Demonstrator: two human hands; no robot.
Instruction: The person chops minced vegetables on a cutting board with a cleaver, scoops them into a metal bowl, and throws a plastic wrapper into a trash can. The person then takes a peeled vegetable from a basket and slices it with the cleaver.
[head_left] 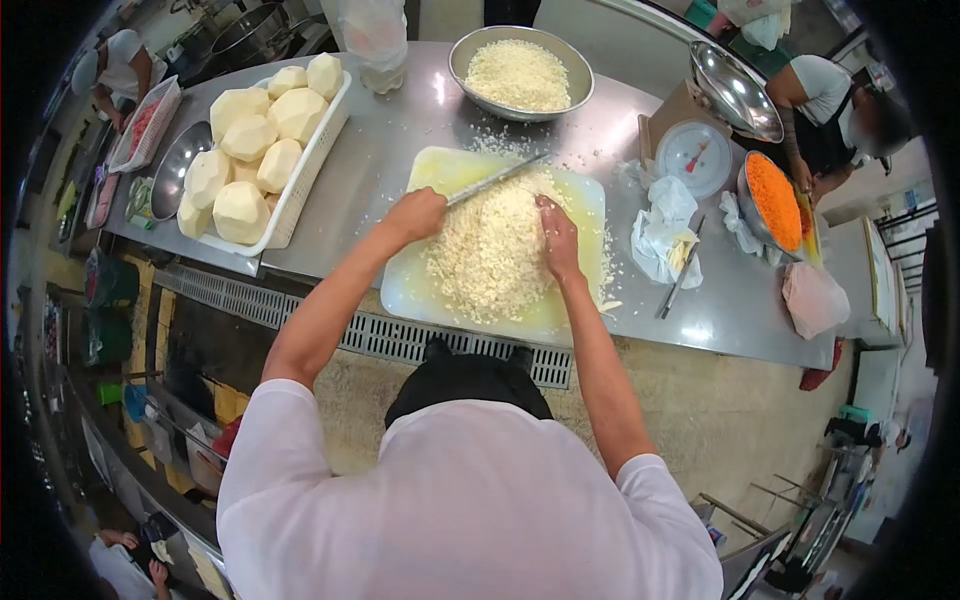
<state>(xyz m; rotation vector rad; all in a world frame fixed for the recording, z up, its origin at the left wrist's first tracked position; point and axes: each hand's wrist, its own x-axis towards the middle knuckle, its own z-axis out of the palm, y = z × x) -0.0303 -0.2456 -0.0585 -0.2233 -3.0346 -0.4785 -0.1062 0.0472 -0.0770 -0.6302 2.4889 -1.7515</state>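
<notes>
Grasping the long, straight steel-bladed knife [497, 180], your left hand [420, 213] is clenched around its handle. Your right hand [557, 238], gripping nothing visible, lies fingers forward against the heap of finely chopped, off-white vegetable [490, 258]; your 2 forearms angle inward. The blade points forward-right, its long axis diagonal above the pale yellow-green rectangular cutting board [403, 278].

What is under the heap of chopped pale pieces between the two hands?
A pale yellow cutting board; its outer parts show around the heap. The surface directly beneath is covered, so its condition there cannot be seen.
</notes>
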